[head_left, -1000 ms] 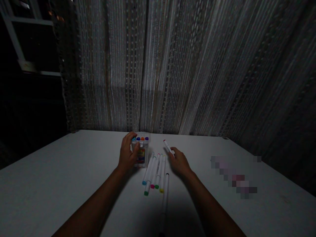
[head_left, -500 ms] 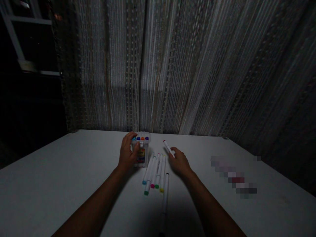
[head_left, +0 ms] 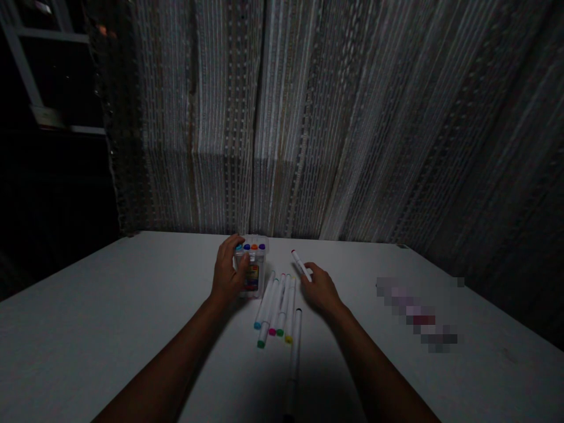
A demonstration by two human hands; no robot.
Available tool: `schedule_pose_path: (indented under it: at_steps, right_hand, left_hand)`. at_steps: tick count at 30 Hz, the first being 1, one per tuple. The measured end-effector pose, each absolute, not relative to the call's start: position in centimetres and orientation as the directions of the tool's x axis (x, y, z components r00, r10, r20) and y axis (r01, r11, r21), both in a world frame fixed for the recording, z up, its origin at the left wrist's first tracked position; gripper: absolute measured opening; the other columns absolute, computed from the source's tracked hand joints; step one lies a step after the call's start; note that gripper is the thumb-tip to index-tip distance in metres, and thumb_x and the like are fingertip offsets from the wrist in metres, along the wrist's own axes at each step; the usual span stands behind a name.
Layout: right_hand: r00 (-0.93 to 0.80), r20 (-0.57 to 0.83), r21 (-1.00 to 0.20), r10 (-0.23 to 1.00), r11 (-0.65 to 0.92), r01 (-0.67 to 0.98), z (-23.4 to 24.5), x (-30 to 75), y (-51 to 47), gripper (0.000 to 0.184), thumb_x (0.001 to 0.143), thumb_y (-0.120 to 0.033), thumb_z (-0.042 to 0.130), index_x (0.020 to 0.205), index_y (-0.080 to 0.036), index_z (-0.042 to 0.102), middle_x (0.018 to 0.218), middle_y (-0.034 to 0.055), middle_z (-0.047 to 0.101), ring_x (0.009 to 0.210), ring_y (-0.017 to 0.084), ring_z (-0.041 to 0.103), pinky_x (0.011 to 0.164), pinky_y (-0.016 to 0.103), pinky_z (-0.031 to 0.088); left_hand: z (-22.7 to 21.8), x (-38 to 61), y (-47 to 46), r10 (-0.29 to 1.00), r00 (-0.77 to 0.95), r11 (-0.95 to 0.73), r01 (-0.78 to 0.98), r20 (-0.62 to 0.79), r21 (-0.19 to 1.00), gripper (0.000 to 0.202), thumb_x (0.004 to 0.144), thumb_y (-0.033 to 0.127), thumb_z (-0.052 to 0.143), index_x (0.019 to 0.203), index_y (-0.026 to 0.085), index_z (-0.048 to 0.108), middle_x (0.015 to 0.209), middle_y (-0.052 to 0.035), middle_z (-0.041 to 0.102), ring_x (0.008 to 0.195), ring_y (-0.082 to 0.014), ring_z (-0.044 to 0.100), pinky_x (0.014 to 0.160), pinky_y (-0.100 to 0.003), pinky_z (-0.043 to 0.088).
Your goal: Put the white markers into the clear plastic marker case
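- On the white tabletop (head_left: 176,276), a clear marker box (head_left: 252,277) is gripped by the left hand (head_left: 228,272).
- One red-ended marker (head_left: 301,265) is pinched by the right hand (head_left: 321,289).
- Between them, more markers (head_left: 291,309) are laid.

Our left hand (head_left: 229,270) and right hand (head_left: 321,288) are bare. Behind the fingers (head_left: 226,249), both forearms (head_left: 170,349) are bare too, widening past narrower wrists (head_left: 217,302).

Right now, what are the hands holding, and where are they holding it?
The right hand grips a white marker by its near end, the red end free. The left hand holds the clear case around its left side.
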State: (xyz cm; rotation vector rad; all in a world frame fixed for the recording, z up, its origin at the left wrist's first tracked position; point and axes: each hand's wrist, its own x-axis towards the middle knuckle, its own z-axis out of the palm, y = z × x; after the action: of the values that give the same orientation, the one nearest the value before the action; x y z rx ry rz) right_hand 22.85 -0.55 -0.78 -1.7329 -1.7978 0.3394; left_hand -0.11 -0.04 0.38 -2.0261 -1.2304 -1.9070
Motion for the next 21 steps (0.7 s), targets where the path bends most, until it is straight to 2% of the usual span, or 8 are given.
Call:
schedule_pose_path:
  at_steps: [9, 21]
  right_hand:
    - [0.051, 0.245, -0.575, 0.968, 0.103, 0.812, -0.89, 22.86, -0.46, 0.031, 0.079, -0.021, 0.049, 0.109, -0.018, 0.058, 0.072, 0.0029, 0.062, 0.061, 0.014, 0.051, 0.056, 0.023, 0.031]
    - [0.051, 0.244, -0.593, 0.969, 0.108, 0.798, -1.11, 22.89, -0.23, 0.032, 0.078, -0.019, 0.050, 0.108, -0.017, 0.059, 0.079, 0.0054, 0.065, 0.065, 0.015, 0.054, 0.059, 0.023, 0.035]
  left_hand:
    - [0.38, -0.12, -0.06, 0.490, -0.105, -0.665, 0.597, 0.866, 0.448, 0.033, 0.086, 0.040, 0.041, 0.110, 0.019, 0.049, 0.113, -0.0102, 0.053, 0.111, -0.0237, 0.048, 0.096, -0.042, 0.039]
    - [0.38, -0.07, -0.07, 0.488, -0.107, -0.666, 0.596, 0.866, 0.449, 0.032, 0.086, 0.039, 0.041, 0.110, 0.019, 0.049, 0.112, -0.0098, 0.053, 0.111, -0.0231, 0.048, 0.098, -0.042, 0.038]
